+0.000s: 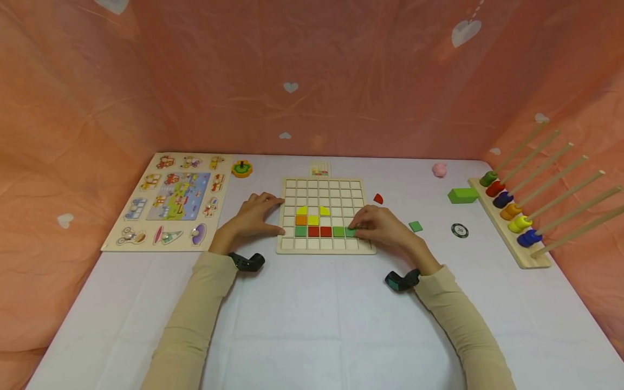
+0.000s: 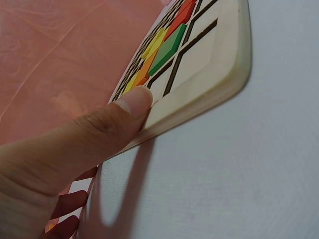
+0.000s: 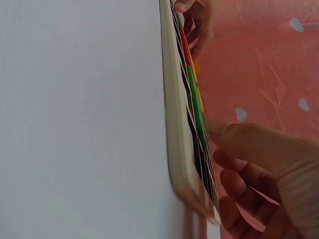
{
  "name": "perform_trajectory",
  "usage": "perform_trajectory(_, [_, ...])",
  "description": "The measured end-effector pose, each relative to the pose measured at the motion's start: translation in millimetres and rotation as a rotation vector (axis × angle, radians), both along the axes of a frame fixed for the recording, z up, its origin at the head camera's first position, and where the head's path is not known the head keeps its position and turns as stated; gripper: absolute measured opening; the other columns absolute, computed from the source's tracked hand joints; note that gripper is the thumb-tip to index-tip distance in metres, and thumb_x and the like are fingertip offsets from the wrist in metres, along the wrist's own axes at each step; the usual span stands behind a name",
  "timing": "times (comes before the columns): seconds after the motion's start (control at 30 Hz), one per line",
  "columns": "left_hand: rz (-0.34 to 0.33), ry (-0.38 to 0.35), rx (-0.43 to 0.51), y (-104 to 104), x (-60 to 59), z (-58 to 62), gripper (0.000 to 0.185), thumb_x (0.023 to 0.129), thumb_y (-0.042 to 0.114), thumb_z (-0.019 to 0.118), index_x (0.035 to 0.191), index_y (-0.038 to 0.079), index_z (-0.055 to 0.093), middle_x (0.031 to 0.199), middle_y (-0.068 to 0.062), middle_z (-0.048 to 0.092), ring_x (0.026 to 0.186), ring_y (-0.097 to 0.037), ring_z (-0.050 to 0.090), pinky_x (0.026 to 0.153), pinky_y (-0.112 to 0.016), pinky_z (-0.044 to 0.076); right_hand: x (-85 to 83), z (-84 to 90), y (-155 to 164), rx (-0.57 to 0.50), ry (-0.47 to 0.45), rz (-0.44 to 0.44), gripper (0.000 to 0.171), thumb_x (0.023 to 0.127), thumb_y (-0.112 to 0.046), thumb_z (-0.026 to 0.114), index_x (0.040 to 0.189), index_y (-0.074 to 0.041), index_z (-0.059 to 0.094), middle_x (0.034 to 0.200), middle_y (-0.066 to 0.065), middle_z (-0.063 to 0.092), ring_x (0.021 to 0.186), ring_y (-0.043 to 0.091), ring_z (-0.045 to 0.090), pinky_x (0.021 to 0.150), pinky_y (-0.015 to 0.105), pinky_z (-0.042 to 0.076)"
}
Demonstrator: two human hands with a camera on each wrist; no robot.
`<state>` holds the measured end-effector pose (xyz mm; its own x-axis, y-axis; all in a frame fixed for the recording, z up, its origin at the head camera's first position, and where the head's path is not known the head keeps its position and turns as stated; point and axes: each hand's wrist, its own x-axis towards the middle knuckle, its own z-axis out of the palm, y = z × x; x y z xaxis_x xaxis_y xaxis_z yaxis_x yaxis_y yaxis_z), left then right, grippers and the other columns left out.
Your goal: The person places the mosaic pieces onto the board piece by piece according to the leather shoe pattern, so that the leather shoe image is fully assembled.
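A wooden grid board [image 1: 327, 250] lies in the middle of the table with red, green, yellow and orange tiles in its cells. My left hand [image 1: 252, 216] is spread along the board's left side; its thumb [image 2: 134, 102] rests on the rim and a fingertip touches farther up that edge. Over the right part of the board, my right hand [image 1: 382, 225] has thumb and fingers together on a green square tile [image 1: 350, 232], at the right end of the row. That tile is partly hidden by the fingertips. In the right wrist view the thumb [image 3: 234, 132] is beside the green tiles.
Right of the board lie a red quarter-round piece [image 1: 378, 199], a loose green tile [image 1: 415, 226], a round token [image 1: 459, 231], a green block [image 1: 463, 195] and a pink pig [image 1: 439, 170]. A peg stand [image 1: 536, 262] is far right, a picture puzzle [image 1: 109, 245] left. A pattern card [image 1: 319, 166] sits behind the board.
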<state>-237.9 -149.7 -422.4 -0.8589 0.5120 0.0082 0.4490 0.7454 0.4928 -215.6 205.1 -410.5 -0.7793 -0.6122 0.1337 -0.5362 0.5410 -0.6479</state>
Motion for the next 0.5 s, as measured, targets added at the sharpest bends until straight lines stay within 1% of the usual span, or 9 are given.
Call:
perform_trajectory(0.1, [-0.002, -0.001, 0.001, 0.4, -0.3, -0.2, 0.084, 0.071, 0.044, 0.077, 0.139, 0.008, 0.043, 0.133, -0.013, 0.043, 0.115, -0.031, 0.035, 0.095, -0.05, 0.027, 0.9, 3.2, 9.8, -0.028, -0.009, -0.049, 0.019, 0.08, -0.008, 0.072, 0.1, -0.007, 0.07, 0.097, 0.003, 0.064, 0.084, 0.017, 0.054, 0.074, 0.031, 0.044])
perform_trajectory(0.2, [0.0, -0.004, 0.0, 0.6, -0.5, 0.0, 0.084, 0.071, 0.044, 0.078, 0.139, 0.008, 0.043, 0.133, -0.013, 0.043, 0.114, -0.031, 0.035, 0.095, -0.05, 0.027, 1.7, 7.4, 22.5, -0.051, 0.016, -0.09, 0.024, 0.079, -0.006, 0.073, 0.102, -0.003, 0.068, 0.096, 0.007, 0.064, 0.083, 0.02, 0.054, 0.073, 0.033, 0.044])
perform_trajectory(0.3, [0.003, -0.002, -0.007, 0.5, -0.7, -0.2, 0.084, 0.071, 0.044, 0.078, 0.138, 0.008, 0.043, 0.133, -0.013, 0.043, 0.114, -0.031, 0.035, 0.095, -0.05, 0.028, 3.1, 10.0, 36.0, -0.021, 0.044, -0.141, 0.026, 0.079, -0.006, 0.073, 0.103, -0.003, 0.067, 0.095, 0.008, 0.063, 0.084, 0.02, 0.053, 0.074, 0.032, 0.044])
perform_trajectory(0.37, [0.005, -0.001, -0.01, 0.5, -0.8, -0.4, 0.084, 0.071, 0.044, 0.078, 0.138, 0.008, 0.044, 0.133, -0.013, 0.043, 0.114, -0.031, 0.035, 0.095, -0.049, 0.028, 4.2, 11.0, 43.8, 0.01, 0.042, -0.166, 0.028, 0.078, -0.005, 0.074, 0.105, -0.003, 0.067, 0.095, 0.008, 0.063, 0.085, 0.02, 0.053, 0.074, 0.031, 0.044])
perform_trajectory(0.5, [0.008, -0.003, -0.006, 0.4, -0.9, -0.4, 0.084, 0.07, 0.044, 0.078, 0.138, 0.008, 0.044, 0.133, -0.013, 0.043, 0.115, -0.031, 0.035, 0.095, -0.049, 0.028, 7.6, 10.7, 55.2, 0.077, -0.002, -0.194, 0.034, 0.073, -0.008, 0.078, 0.105, -0.004, 0.066, 0.092, 0.007, 0.062, 0.084, 0.02, 0.053, 0.074, 0.032, 0.043])
